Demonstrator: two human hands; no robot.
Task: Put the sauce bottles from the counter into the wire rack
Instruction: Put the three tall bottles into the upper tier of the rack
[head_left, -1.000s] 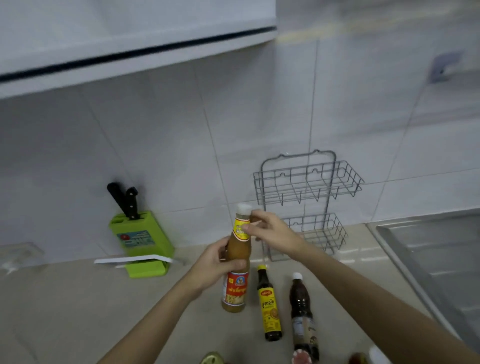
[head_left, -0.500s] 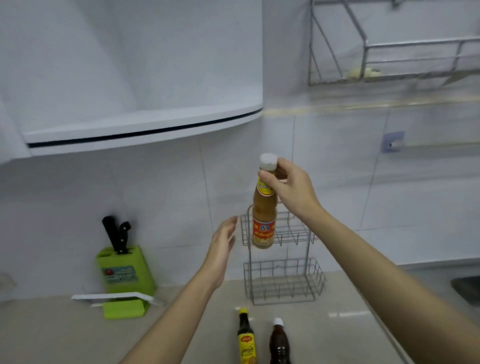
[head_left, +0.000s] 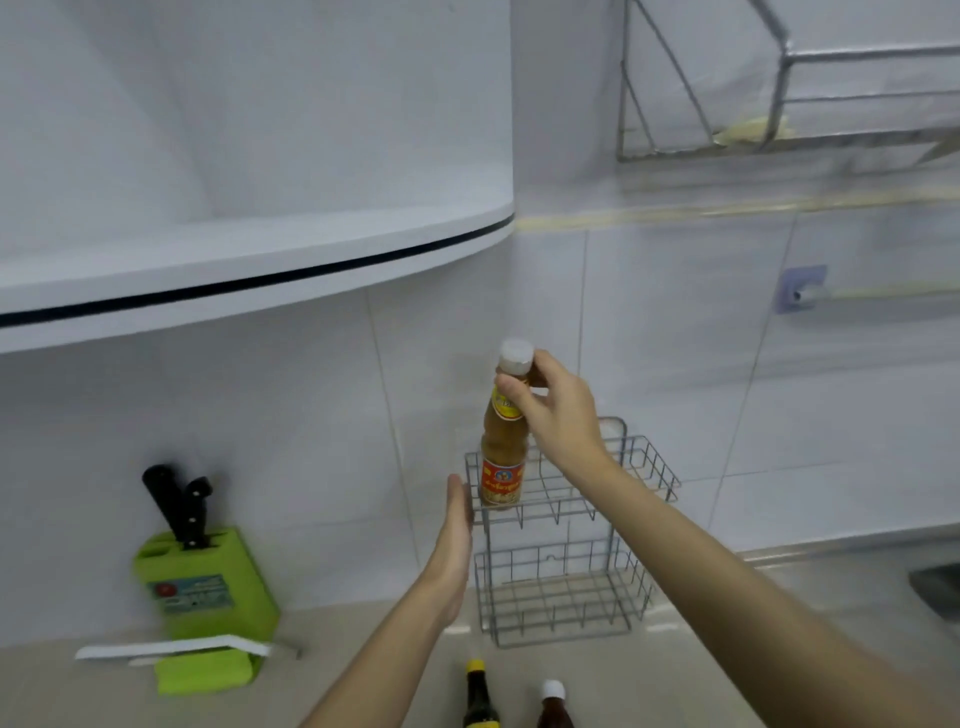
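Standing on counter (head_left: 675, 670): two-tier wire rack (head_left: 563, 545), against tiled wall | right hand (head_left: 558, 410) grasping amber sauce bottle (head_left: 503, 441) by neck, upright, base at upper basket's left end | left hand (head_left: 453, 545) flat, released, beside rack | two dark bottles (head_left: 480, 696) on counter below

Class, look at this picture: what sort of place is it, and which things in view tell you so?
Most likely a home kitchen: a knife block stands on the counter by the tiled wall, beside a wire rack for sauce bottles.
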